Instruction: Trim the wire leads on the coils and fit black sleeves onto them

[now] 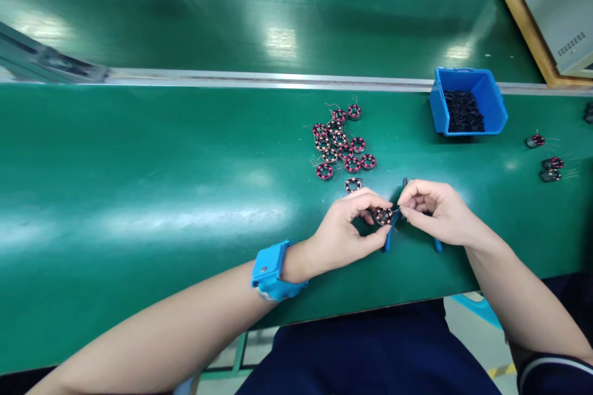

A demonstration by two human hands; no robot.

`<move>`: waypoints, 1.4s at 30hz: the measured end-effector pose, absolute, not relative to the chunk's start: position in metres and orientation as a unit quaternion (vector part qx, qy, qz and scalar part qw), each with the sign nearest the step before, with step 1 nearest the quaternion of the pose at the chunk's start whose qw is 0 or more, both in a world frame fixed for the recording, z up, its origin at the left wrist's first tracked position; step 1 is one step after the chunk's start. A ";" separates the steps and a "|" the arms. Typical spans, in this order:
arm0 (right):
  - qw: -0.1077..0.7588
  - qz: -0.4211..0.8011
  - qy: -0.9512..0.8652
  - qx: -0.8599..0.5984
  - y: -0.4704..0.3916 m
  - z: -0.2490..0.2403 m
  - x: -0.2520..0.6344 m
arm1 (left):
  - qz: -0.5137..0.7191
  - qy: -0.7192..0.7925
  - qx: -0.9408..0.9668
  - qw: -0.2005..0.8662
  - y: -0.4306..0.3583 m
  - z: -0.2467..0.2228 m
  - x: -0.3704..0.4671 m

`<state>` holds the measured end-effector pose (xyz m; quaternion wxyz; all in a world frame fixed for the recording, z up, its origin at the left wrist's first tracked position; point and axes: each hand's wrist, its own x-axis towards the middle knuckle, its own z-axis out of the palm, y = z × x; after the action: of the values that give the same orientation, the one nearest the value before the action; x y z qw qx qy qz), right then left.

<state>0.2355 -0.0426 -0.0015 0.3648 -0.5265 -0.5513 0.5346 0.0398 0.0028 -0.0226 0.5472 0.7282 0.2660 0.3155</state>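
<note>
My left hand (pixel 354 225) grips a small ring-shaped motor stator (pixel 383 216) with copper windings, between thumb and fingers. Just to its right, my right hand (pixel 433 210) pinches thin wire leads (pixel 396 210) that come off the stator. Whether a small sleeve is also in that pinch is too fine to make out. Beneath the right hand lies a pair of pliers with blue handles (pixel 388 241), largely covered by the hand. One loose stator (pixel 353 184) rests just beyond my left fingers, and a cluster of several more stators (pixel 345 152) lies behind it.
A blue bin (pixel 498 112) holding many short black pieces (pixel 463 112) stands at the back right. Several stators with dark sides (pixel 551 175) lie at the far right. A metal rail (pixel 269 79) crosses behind the green work surface (pixel 139 160). A grey cabinet (pixel 560 12) is at top right.
</note>
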 end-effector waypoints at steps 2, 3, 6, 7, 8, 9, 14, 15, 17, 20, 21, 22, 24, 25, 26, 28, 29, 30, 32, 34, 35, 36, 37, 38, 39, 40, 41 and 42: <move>0.364 0.530 -0.556 -0.528 -0.043 -0.002 0.234 | 0.315 0.266 0.727 0.549 0.003 -0.022 0.039; 0.363 0.526 -0.558 -0.530 -0.043 -0.002 0.233 | 0.315 0.266 0.726 0.550 0.003 -0.022 0.039; 0.358 0.517 -0.562 -0.537 -0.044 -0.002 0.233 | 0.316 0.265 0.718 0.561 0.003 -0.024 0.039; 0.358 0.512 -0.565 -0.540 -0.044 -0.001 0.233 | 0.316 0.267 0.711 0.568 0.002 -0.024 0.039; 0.359 0.502 -0.569 -0.543 -0.045 -0.001 0.235 | 0.315 0.271 0.703 0.577 0.002 -0.025 0.039; 0.361 0.486 -0.578 -0.547 -0.046 0.001 0.236 | 0.315 0.275 0.694 0.586 0.002 -0.025 0.039; 0.342 0.352 -0.697 -0.522 -0.049 0.007 0.244 | 0.314 0.283 0.665 0.615 0.001 -0.025 0.039; 0.337 0.326 -0.720 -0.513 -0.049 0.007 0.244 | 0.313 0.283 0.664 0.618 0.001 -0.025 0.039; 0.329 0.285 -0.746 -0.504 -0.050 0.006 0.243 | 0.311 0.283 0.663 0.620 0.001 -0.024 0.039; 0.309 0.256 -0.764 -0.506 -0.050 0.002 0.240 | 0.313 0.283 0.658 0.624 0.001 -0.025 0.038; 0.302 0.245 -0.768 -0.509 -0.051 0.001 0.239 | 0.314 0.282 0.656 0.626 0.001 -0.025 0.038; 0.297 0.232 -0.771 -0.514 -0.051 -0.001 0.237 | 0.315 0.282 0.653 0.629 0.001 -0.025 0.038; 0.295 0.199 -0.774 -0.523 -0.052 -0.003 0.233 | 0.313 0.281 0.650 0.632 0.001 -0.025 0.039; 0.298 0.183 -0.774 -0.528 -0.052 -0.005 0.231 | 0.312 0.282 0.650 0.633 0.001 -0.025 0.039; 0.300 0.169 -0.773 -0.532 -0.052 -0.006 0.228 | 0.309 0.283 0.651 0.633 0.001 -0.025 0.039; 0.304 0.158 -0.769 -0.540 -0.053 -0.007 0.224 | 0.308 0.284 0.651 0.632 0.001 -0.025 0.038; 0.305 0.159 -0.766 -0.543 -0.053 -0.007 0.222 | 0.309 0.285 0.651 0.632 0.001 -0.026 0.038; 0.306 0.162 -0.764 -0.545 -0.054 -0.007 0.221 | 0.311 0.284 0.651 0.631 0.000 -0.026 0.038; 0.309 0.173 -0.760 -0.545 -0.056 -0.007 0.219 | 0.316 0.284 0.654 0.626 0.000 -0.027 0.038; 0.312 0.175 -0.756 -0.548 -0.058 -0.007 0.217 | 0.320 0.286 0.658 0.619 -0.002 -0.027 0.038; 0.313 0.174 -0.754 -0.551 -0.060 -0.008 0.216 | 0.323 0.287 0.660 0.614 -0.002 -0.027 0.038; 0.313 0.174 -0.752 -0.554 -0.062 -0.008 0.215 | 0.324 0.289 0.663 0.609 -0.003 -0.027 0.038; 0.312 0.177 -0.750 -0.556 -0.063 -0.009 0.214 | 0.326 0.291 0.667 0.603 -0.003 -0.027 0.038; 0.310 0.185 -0.748 -0.556 -0.065 -0.010 0.213 | 0.326 0.292 0.675 0.595 -0.003 -0.027 0.038; 0.308 0.197 -0.748 -0.554 -0.066 -0.011 0.212 | 0.325 0.294 0.687 0.580 -0.003 -0.027 0.039; 0.304 0.211 -0.749 -0.550 -0.066 -0.011 0.211 | 0.323 0.298 0.705 0.557 -0.002 -0.027 0.039; 0.303 0.222 -0.750 -0.544 -0.065 -0.010 0.211 | 0.320 0.300 0.729 0.525 0.000 -0.028 0.039; 0.305 0.227 -0.750 -0.541 -0.062 -0.009 0.213 | 0.315 0.300 0.758 0.485 0.002 -0.029 0.039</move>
<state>0.2130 -0.0624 -0.0094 0.3052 -0.5410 -0.7500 0.2271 0.0390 0.0019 -0.0288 0.4849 0.7584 0.3004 0.3154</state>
